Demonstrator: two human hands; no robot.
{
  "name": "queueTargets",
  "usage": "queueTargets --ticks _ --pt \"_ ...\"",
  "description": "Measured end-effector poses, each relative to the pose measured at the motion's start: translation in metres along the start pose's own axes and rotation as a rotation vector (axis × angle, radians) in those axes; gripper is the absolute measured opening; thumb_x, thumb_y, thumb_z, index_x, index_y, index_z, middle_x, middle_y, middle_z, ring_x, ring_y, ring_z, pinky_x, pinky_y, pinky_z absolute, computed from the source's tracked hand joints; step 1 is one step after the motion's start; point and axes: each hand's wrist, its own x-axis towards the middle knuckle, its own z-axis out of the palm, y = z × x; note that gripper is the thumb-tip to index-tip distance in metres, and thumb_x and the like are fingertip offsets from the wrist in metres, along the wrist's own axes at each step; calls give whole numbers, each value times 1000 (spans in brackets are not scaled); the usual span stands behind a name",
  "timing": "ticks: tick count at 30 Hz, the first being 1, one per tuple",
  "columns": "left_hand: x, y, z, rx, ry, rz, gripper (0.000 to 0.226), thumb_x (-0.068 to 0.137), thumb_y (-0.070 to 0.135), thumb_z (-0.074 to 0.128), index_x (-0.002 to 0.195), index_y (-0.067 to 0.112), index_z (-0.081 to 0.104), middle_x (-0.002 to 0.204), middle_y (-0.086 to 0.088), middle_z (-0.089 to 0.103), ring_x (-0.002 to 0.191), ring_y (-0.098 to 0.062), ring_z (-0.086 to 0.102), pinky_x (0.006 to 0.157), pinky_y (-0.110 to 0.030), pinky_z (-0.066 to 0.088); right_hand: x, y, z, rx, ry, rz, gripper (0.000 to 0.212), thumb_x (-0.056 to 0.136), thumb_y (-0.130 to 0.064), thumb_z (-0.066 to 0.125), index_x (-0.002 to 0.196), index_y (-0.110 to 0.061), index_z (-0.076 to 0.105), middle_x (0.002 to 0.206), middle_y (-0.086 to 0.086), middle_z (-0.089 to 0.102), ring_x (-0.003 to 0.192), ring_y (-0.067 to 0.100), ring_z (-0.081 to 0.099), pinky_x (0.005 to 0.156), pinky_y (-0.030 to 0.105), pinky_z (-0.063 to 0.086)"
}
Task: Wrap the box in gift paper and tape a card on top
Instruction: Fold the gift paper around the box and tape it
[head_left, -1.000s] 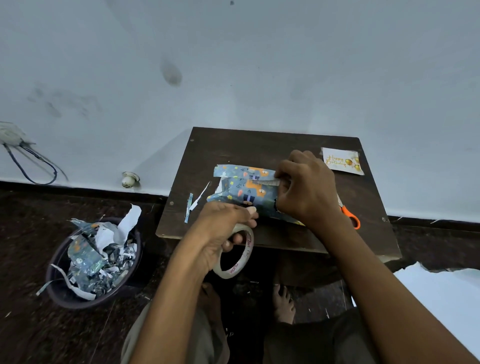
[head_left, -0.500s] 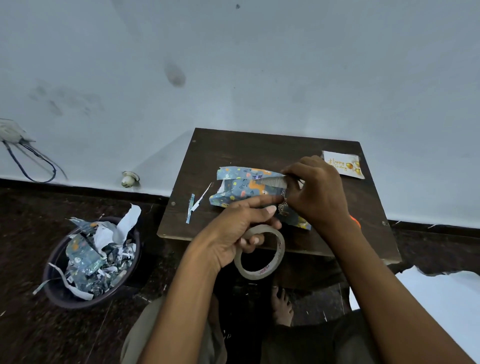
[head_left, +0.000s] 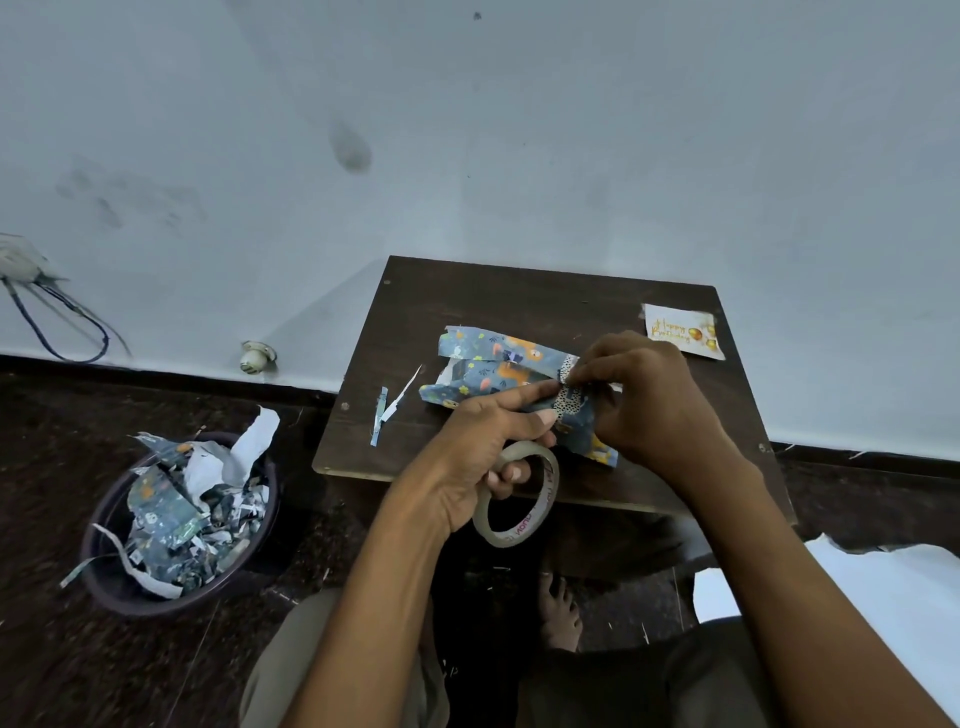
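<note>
A small box wrapped in blue patterned gift paper (head_left: 491, 371) lies in the middle of a low dark wooden table (head_left: 519, 301). My left hand (head_left: 483, 452) grips a roll of clear tape (head_left: 519, 499) at the table's near edge, its index finger stretched onto the paper. My right hand (head_left: 644, 400) pinches the paper's right end, where a strip of tape seems to run from the roll. A white "Happy Birthday" card (head_left: 680, 330) lies at the table's back right corner. The box itself is hidden under the paper.
Two thin paper strips (head_left: 392, 405) lie at the table's left side. A dark bin (head_left: 176, 519) full of paper scraps stands on the floor to the left. White sheet (head_left: 883, 597) lies on the floor at right. A wall stands just behind the table.
My left hand has carried the tape roll to the right and stretched its index finger onto the paper. My right hand shifted right along the parcel's end. The orange scissors are now hidden.
</note>
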Motion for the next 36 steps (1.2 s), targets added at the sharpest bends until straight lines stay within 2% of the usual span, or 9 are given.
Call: queueTargets --ticks 6,11,17,22,25,28,31,33,36 --pt "-3 1 -5 -26 57 23 25 99 12 60 120 13 71 78 -2 59 38 -6 40 31 -12 22 0 -8 -1 1 -101 90 34 72 -14 66 103 -17 81 86 0 58 83 17 50 63 32 43" --pt "-5 1 -7 -61 56 27 25 98 13 59 121 12 71 77 -1 58 40 -7 40 30 -12 22 -1 -13 -2 71 -142 145 45 74 -21 51 107 -16 81 89 -5 57 86 15 52 67 34 47" --pt "-6 4 -4 -65 8 78 32 98 14 59 126 26 69 78 0 59 41 -8 41 31 -12 21 -1 -19 -3 30 -144 154 50 72 -21 49 112 -22 80 87 -8 53 85 15 50 64 32 46" --pt "-5 2 -5 -38 45 79 36 98 19 61 130 35 65 79 -1 61 44 -9 43 32 -13 24 0 -21 0 -5 -186 154 53 75 -20 53 122 -27 74 92 -7 51 91 13 44 61 22 31" --pt "-5 3 -5 -75 58 69 34 99 20 58 130 33 65 80 -2 59 43 -9 43 32 -13 24 0 -20 6 34 -133 153 49 72 -15 56 115 -23 78 93 -4 55 91 13 47 67 27 39" --pt "-6 2 -3 -89 55 53 36 100 21 55 133 33 62 79 -1 58 43 -9 43 32 -13 23 4 -21 13 165 -41 201 41 70 0 59 101 -18 79 90 -4 62 80 11 53 66 24 40" --pt "-7 -1 -2 -50 70 50 42 100 19 54 137 38 59 78 -1 59 46 -10 44 32 -14 24 11 -20 16 284 -10 229 52 72 -1 46 109 -20 78 89 -3 63 76 12 58 66 24 43" --pt "-7 -2 -1 -12 81 56 45 100 17 53 136 42 59 79 -1 58 47 -11 44 33 -14 24 15 -23 18 249 -93 197 64 73 -6 38 119 -27 77 94 -3 56 86 16 55 71 26 44" --pt "-6 -2 -1 6 85 51 45 100 16 54 136 42 59 81 -2 56 46 -11 43 34 -14 23 20 -26 19 147 -193 179 68 73 -11 31 120 -34 75 98 -6 48 94 17 49 76 37 47"
